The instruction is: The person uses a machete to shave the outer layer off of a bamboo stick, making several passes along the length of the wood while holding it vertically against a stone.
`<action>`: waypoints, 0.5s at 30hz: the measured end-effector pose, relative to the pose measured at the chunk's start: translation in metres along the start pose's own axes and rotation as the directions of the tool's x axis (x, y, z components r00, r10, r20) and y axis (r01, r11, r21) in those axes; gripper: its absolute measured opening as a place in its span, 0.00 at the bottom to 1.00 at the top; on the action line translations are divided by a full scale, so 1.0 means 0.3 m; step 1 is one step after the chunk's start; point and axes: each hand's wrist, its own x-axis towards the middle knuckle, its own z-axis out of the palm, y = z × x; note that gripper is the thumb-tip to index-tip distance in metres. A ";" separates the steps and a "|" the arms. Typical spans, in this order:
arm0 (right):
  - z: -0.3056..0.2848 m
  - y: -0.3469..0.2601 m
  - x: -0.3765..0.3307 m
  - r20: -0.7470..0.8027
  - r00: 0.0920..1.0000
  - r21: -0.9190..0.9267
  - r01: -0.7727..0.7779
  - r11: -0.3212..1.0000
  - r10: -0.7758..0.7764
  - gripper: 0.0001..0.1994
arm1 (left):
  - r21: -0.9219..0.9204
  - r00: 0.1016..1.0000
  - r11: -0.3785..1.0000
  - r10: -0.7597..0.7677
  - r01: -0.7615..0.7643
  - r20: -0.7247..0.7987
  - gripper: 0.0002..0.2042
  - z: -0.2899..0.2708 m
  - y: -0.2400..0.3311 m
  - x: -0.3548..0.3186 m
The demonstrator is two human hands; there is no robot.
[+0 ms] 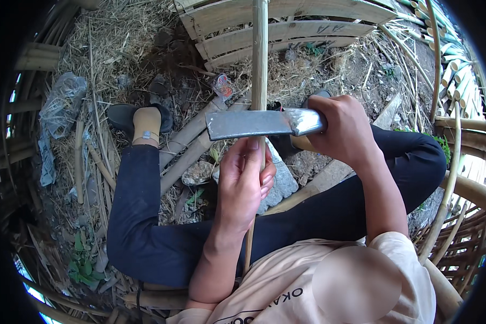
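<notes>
Two hands are used: bamboo strip (pixel 260 59) pinched upright in left hand (pixel 244 181), cleaver (pixel 256 123) clenched crosswise in right hand (pixel 344 129).

The ground (pixel 362 65) is bare earth strewn with dry straw (pixel 113 38) and bamboo scraps. Along its far edge lies a panel of flat bamboo slats (pixel 286 29). Two short bamboo poles (pixel 191 143) lie side by side near the middle, just beside a grey stone (pixel 281 183). A crumpled clear plastic bag (pixel 62 102) rests toward the left edge, with green leaves (pixel 83 267) at the near left corner. More bamboo poles (pixel 453 65) are stacked at the far right corner.
</notes>
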 end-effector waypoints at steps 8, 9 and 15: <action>0.018 -0.003 0.016 0.057 0.998 0.021 -0.030 0.999 0.029 0.08 | -0.027 0.998 0.999 -0.038 0.036 -0.048 0.16 -0.002 0.000 0.006; 0.017 -0.006 0.017 0.053 0.998 0.023 -0.024 0.999 0.022 0.08 | -0.024 0.998 0.999 -0.037 0.036 -0.048 0.16 -0.005 -0.002 0.005; 0.003 -0.008 0.032 0.038 0.999 0.053 -0.011 0.999 0.009 0.08 | -0.055 0.998 0.997 -0.048 0.046 -0.036 0.17 -0.019 -0.005 -0.003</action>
